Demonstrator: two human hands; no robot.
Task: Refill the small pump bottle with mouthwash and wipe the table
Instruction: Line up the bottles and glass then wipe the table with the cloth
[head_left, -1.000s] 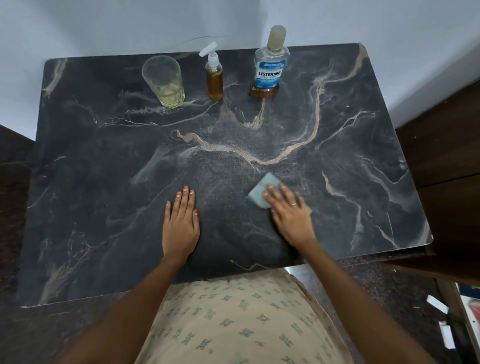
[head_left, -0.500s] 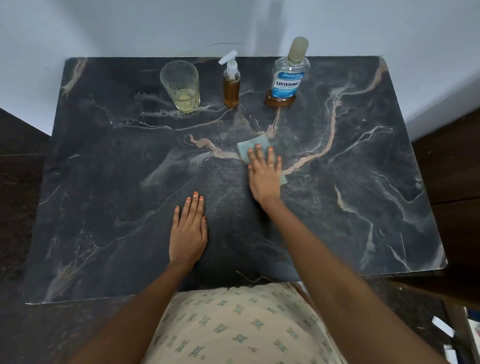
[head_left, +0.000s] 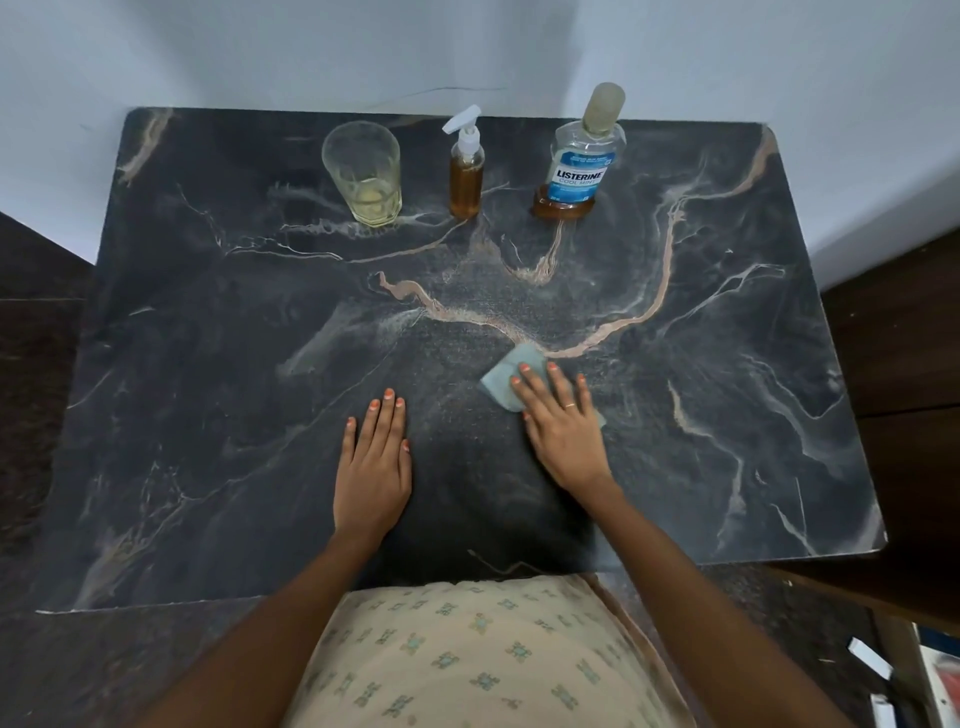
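Surface (head_left: 208, 415): dark veined marble look, matt. Cloth (head_left: 501, 382): soft pale-blue fabric. Glass (head_left: 362, 174), pump bottle (head_left: 466, 179), mouthwash bottle (head_left: 579, 156): clear, glossy.

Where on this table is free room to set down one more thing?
Free: the table left of the left hand, and right of the cloth and right hand. Crowded: the back edge, with glass, pump bottle and mouthwash bottle in a row.
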